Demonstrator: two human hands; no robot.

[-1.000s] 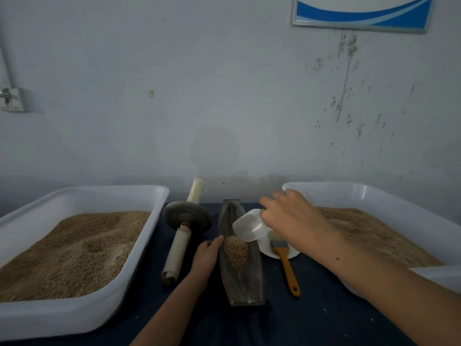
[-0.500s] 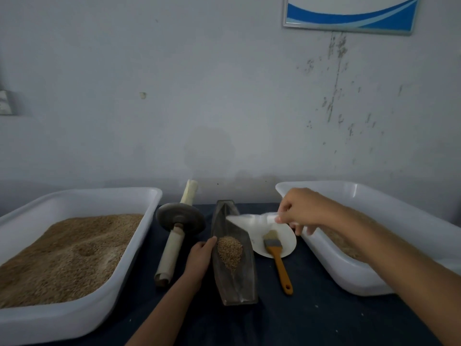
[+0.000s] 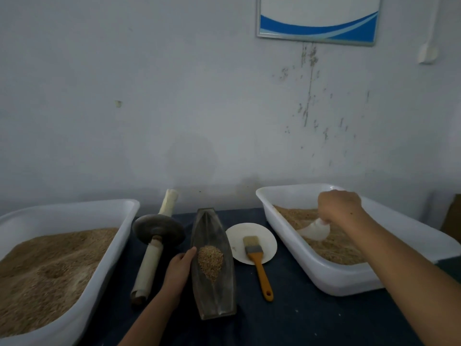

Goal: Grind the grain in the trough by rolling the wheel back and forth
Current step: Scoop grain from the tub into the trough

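A dark boat-shaped trough (image 3: 214,293) lies lengthwise in the middle of the table, with a small heap of grain (image 3: 210,261) in its hollow. My left hand (image 3: 179,272) rests against the trough's left rim, thumb on the edge. To its left lies the grinding wheel (image 3: 158,229), a dark disc on a long pale axle handle (image 3: 148,268), resting on the cloth. My right hand (image 3: 339,207) holds a white plastic scoop (image 3: 315,231) down in the grain of the right tub.
Two white tubs of grain flank the work area, one on the left (image 3: 109,253) and one on the right (image 3: 324,270). A white plate (image 3: 237,239) carries an orange-handled brush (image 3: 259,265) just right of the trough. A grey wall stands close behind.
My right hand has carried the scoop from above the trough rightward into the right tub. The grain heap stays in the trough and my left hand has not moved.
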